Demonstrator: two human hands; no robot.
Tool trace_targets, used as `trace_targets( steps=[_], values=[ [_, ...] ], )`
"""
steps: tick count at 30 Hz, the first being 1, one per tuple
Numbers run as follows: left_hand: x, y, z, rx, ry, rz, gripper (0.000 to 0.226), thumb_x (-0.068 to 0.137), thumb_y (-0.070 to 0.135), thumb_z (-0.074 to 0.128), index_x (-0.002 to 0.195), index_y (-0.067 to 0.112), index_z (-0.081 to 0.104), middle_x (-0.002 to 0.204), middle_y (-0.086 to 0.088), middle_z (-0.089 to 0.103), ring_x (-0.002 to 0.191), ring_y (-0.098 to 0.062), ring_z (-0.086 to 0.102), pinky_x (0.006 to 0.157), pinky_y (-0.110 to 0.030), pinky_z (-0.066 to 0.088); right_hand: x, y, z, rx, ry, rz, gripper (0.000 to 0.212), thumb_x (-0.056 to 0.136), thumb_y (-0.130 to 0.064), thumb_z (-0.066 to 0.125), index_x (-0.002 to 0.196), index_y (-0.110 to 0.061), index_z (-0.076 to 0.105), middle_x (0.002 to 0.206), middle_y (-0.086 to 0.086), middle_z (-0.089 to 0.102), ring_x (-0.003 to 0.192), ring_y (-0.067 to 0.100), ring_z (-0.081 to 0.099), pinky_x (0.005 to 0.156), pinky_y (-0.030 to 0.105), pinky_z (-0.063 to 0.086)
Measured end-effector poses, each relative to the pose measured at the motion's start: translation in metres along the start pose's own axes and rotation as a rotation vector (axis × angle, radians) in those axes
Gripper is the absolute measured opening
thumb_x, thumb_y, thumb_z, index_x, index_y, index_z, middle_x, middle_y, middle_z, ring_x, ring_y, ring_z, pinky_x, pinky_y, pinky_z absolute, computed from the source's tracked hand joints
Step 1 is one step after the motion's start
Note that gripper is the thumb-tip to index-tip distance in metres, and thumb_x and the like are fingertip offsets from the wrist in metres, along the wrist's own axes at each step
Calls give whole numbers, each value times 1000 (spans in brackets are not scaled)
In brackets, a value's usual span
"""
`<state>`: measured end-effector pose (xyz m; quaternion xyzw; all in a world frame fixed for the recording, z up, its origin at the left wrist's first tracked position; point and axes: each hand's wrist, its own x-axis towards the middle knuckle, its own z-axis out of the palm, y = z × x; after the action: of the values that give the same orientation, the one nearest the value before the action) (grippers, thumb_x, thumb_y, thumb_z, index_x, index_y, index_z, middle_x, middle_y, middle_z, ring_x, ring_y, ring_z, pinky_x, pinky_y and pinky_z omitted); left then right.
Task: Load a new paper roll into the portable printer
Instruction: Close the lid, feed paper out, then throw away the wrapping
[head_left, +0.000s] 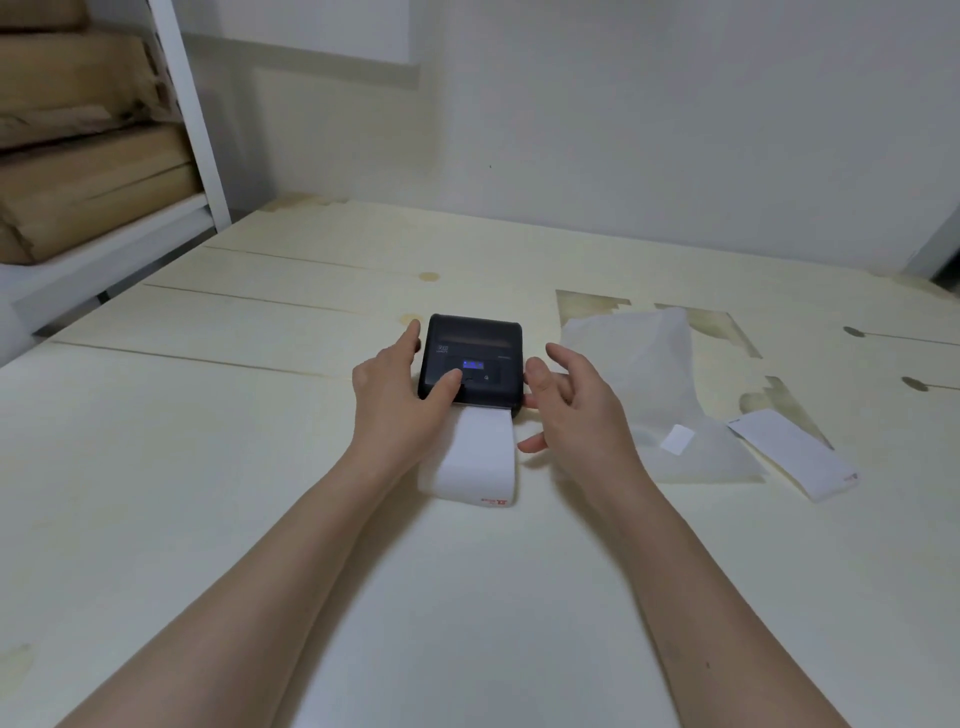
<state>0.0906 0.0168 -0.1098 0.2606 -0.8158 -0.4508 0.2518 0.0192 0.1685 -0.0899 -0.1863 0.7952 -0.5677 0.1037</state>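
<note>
A small black portable printer (483, 343) lies flat in the middle of the pale table (208, 467), lid down, with a lit blue display on top. A strip of white paper (475, 457) with a red mark at its end comes out of the near edge and curls toward me. My left hand (400, 395) rests against the printer's left side, its thumb pressing on the top panel near the display. My right hand (571, 410) hovers at the printer's right side, fingers spread, thumb close to the casing, holding nothing.
A crumpled translucent wrapper (670, 395) lies right of the printer, with a small white label on it. A loose paper strip (795, 452) lies further right. Stacked cardboard (78, 156) fills a white shelf at the back left. A white wall stands behind the table.
</note>
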Motion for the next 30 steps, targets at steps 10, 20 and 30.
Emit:
trace_targets(
  steps=[10, 20, 30],
  values=[
    [-36, 60, 48, 199, 9, 357, 71, 79, 42, 53, 146, 22, 41, 144, -2, 48, 136, -26, 32, 109, -31, 20, -4, 44, -110, -539, 671, 46, 39, 97, -38, 48, 125, -13, 58, 129, 11, 62, 122, 35, 47, 95, 42, 40],
    [-49, 85, 122, 372, -157, 365, 64, 89, 37, 61, 147, 26, 39, 152, -7, 37, 142, -28, 24, 114, -37, 17, -16, 89, -184, -811, 510, 332, 38, 92, -43, 57, 120, -19, 60, 132, 14, 53, 127, 35, 40, 105, 41, 31],
    [-27, 87, 138, 434, -196, 142, 79, 87, 42, 64, 152, 26, 23, 159, -21, 14, 148, -37, 10, 119, -47, 15, -22, 80, -196, -920, 356, 473, 66, 85, -58, 58, 129, -10, 47, 136, 16, 46, 128, 35, 36, 101, 40, 31]
  ],
)
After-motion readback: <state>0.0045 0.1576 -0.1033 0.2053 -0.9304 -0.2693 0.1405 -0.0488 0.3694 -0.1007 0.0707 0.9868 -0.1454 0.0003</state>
